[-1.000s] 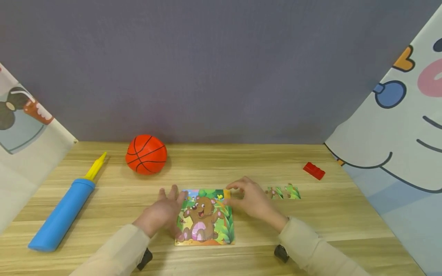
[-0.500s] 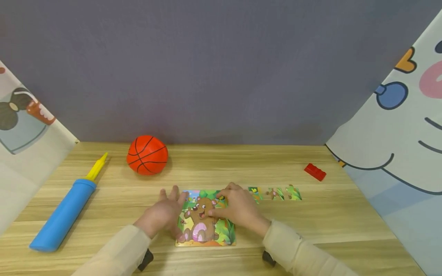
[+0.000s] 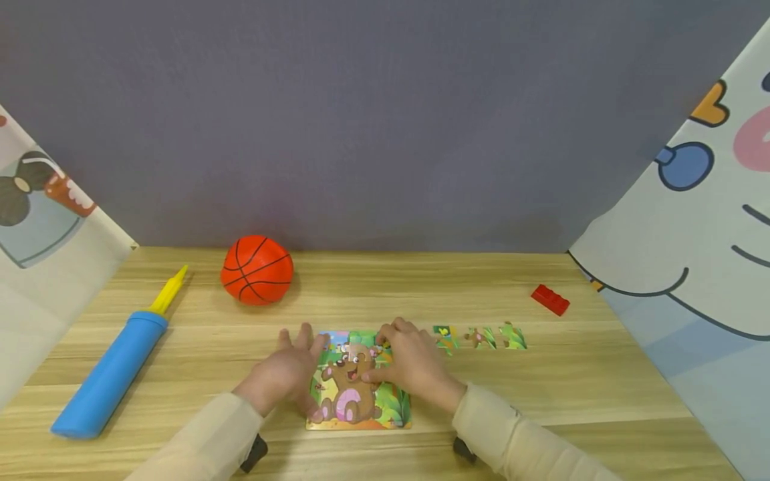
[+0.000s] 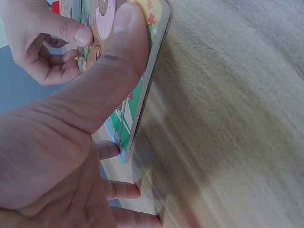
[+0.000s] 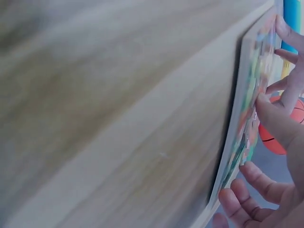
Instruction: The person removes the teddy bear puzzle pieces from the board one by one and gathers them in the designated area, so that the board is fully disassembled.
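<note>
A square bear puzzle board [image 3: 361, 401] lies flat near the table's front edge. My left hand [image 3: 287, 372] lies against the board's left edge with its fingers straight, and its thumb [image 4: 124, 42] presses down on the lower left corner. My right hand [image 3: 412, 364] rests over the upper right of the board with curled fingers and pinches a puzzle piece [image 3: 356, 350] by the bear's head. A pale patch shows there. Three loose pieces [image 3: 480, 337] lie in a row just right of the board. In the right wrist view the board's edge [image 5: 240, 118] shows side-on.
An orange toy basketball [image 3: 257, 269] sits behind the board to the left. A blue pump with a yellow nozzle [image 3: 108, 374] lies at the far left. A red brick [image 3: 549, 298] lies at the back right. Printed cloth panels stand along both sides of the wooden table [image 3: 601, 381].
My right hand left a piece beside the other two loose ones, then came back over the board and closed on a piece at the bear's head. The left hand has stayed put.
</note>
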### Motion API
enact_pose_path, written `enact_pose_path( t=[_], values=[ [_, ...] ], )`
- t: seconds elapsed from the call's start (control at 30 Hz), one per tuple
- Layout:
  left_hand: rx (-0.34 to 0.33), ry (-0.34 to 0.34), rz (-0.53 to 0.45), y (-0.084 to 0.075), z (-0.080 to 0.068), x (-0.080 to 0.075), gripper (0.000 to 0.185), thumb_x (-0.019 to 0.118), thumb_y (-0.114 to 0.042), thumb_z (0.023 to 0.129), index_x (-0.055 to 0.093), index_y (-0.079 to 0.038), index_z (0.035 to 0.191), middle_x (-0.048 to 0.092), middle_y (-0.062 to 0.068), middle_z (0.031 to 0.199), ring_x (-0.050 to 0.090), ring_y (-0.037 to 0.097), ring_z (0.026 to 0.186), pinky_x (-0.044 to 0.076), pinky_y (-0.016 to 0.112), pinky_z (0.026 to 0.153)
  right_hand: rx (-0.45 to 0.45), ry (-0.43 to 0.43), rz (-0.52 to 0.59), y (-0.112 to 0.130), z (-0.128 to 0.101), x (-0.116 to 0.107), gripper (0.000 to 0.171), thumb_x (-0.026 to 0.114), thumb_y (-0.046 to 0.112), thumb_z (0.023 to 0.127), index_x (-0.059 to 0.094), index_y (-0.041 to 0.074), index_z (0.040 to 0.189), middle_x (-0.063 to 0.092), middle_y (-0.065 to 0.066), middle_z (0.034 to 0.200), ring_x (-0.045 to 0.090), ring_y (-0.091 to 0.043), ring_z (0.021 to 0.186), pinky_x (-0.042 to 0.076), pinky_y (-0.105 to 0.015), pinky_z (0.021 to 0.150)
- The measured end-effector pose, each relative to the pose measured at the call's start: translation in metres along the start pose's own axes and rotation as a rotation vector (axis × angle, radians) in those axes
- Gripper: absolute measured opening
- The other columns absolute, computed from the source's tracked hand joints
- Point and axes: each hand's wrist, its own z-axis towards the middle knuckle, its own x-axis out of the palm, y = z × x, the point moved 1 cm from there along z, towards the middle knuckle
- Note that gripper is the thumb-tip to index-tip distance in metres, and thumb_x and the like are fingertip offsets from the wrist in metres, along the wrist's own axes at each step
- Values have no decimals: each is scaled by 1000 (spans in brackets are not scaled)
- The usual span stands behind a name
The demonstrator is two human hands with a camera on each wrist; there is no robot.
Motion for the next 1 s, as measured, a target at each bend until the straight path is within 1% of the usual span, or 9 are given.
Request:
enact_pose_path(
  t=[0.13,0.2,0.27,0.33,0.5,0.63,0.77,0.9,1.0],
  values=[
    [-4,2,-6,0,-1,1,129,97,-27,56,23,-4,160,3,32,164,4,63,145,36,86,91,-9,36,33,-1,3,-1,73,85,58,72,67,14,127,59,0,109,53,-15,86,50,-33,79],
    [-5,2,-10,0,-2,1,129,96,-26,56,23,-4,160,3,33,164,4,63,144,35,86,91,-25,56,52,-2,5,-1,77,85,56,73,65,15,135,58,-1,114,53,-16,94,50,-35,83],
    [-4,-1,-10,1,-2,1,129,96,-26,56,23,-4,160,3,33,164,4,64,144,36,85,91,-45,72,67,-3,7,-2,76,85,54,74,64,17,138,56,-2,117,51,-16,97,49,-35,84],
    [1,-3,-6,1,-3,1,128,96,-26,56,23,-3,160,4,33,164,5,64,144,37,85,91,-66,75,86,-4,8,-1,71,86,50,76,66,17,135,55,-2,117,50,-17,98,48,-35,83],
    [2,0,8,0,-3,0,128,96,-26,58,22,-3,160,3,32,164,5,63,144,38,84,91,-107,49,150,-9,12,-1,58,87,40,79,68,16,128,57,-3,117,52,-22,105,48,-41,89],
    [2,2,30,0,-2,0,129,96,-28,58,22,-3,160,4,32,164,6,63,145,39,84,90,-117,45,179,-12,15,-1,52,87,37,78,70,15,121,57,-2,115,52,-23,107,48,-44,93],
    [-1,5,38,-1,-2,-1,128,96,-29,58,23,-3,160,4,33,164,6,63,145,39,85,89,-125,67,169,-14,17,-2,48,86,39,79,72,15,118,56,0,113,51,-21,104,48,-42,91],
    [0,5,37,-1,-2,-1,128,96,-29,58,23,-3,159,4,33,164,6,63,145,39,84,89,-132,86,171,-16,17,-2,48,86,39,80,73,16,120,55,2,111,51,-17,99,50,-37,86],
    [3,3,34,0,-2,0,128,96,-30,58,23,-3,160,4,33,164,6,63,145,39,84,90,-146,86,172,-18,17,-2,49,85,39,81,72,16,122,55,2,111,52,-15,98,52,-35,85]
  ],
)
